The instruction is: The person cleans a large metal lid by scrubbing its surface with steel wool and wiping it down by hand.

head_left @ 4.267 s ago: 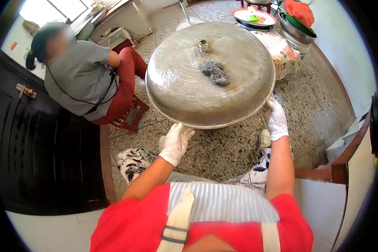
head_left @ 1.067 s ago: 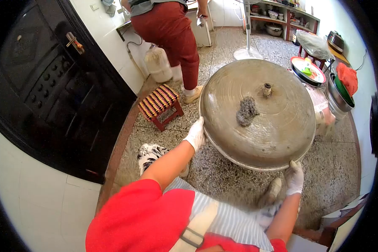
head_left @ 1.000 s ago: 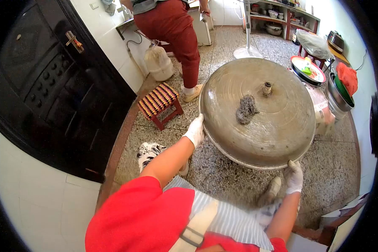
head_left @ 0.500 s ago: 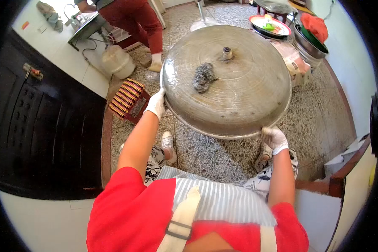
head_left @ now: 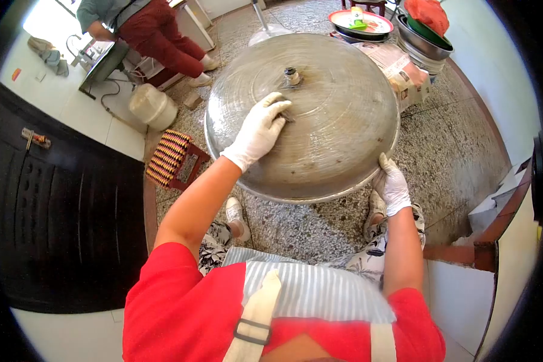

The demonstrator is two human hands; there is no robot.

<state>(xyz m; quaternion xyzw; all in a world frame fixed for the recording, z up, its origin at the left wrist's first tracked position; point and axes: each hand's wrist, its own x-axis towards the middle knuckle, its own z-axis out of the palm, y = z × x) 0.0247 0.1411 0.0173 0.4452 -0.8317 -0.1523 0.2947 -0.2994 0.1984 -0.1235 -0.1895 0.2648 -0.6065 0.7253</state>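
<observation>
A large round metal pot lid (head_left: pixel 338 130), wet and streaked, lies dome-up before me with a small knob (head_left: pixel 292 76) at its top. My left hand (head_left: pixel 261 128), in a white glove, is closed over a steel wool scourer (head_left: pixel 288 115) on the lid, just below the knob. Most of the scourer is hidden under my fingers. My right hand (head_left: pixel 392 184), also gloved, holds the lid's near right rim, thumb on the upper side. What supports the lid is hidden beneath it.
A stool with a woven top (head_left: pixel 168 158) and a white container (head_left: pixel 153 107) stand to the left. Another person (head_left: pixel 157 36) stands at the back left near a sink. Paper sacks (head_left: pixel 398 66), a red-rimmed tray (head_left: pixel 377 25) and stacked basins (head_left: pixel 419 42) are at the back right.
My left hand has left the lid's left rim and come down on the scourer. My right hand stays at the near right rim. The other person's legs have shifted.
</observation>
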